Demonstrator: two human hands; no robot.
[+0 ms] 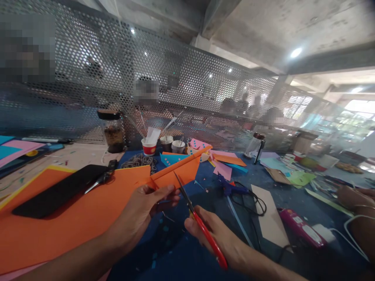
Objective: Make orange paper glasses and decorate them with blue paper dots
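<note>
Blue table [181,259], very messy all over. Close by, the right hand [224,238] grips red scissors [202,226] — blades touching the orange paper [175,175]. The left hand [143,210] pinches that paper tight, above the table. Farther back stand cups [149,147] and a jar [113,130], then a mesh wall [205,82].

A clear glass jar with a black lid [113,132] stood against the perforated metal screen [190,78], near a red-and-white paper cup [149,147]. A flat black rectangular case [58,191] lay beside small dark-handled scissors [101,180]. A blue glue gun [231,190] and a beige paper strip [269,218] lay on the dark blue tabletop [181,257].
</note>
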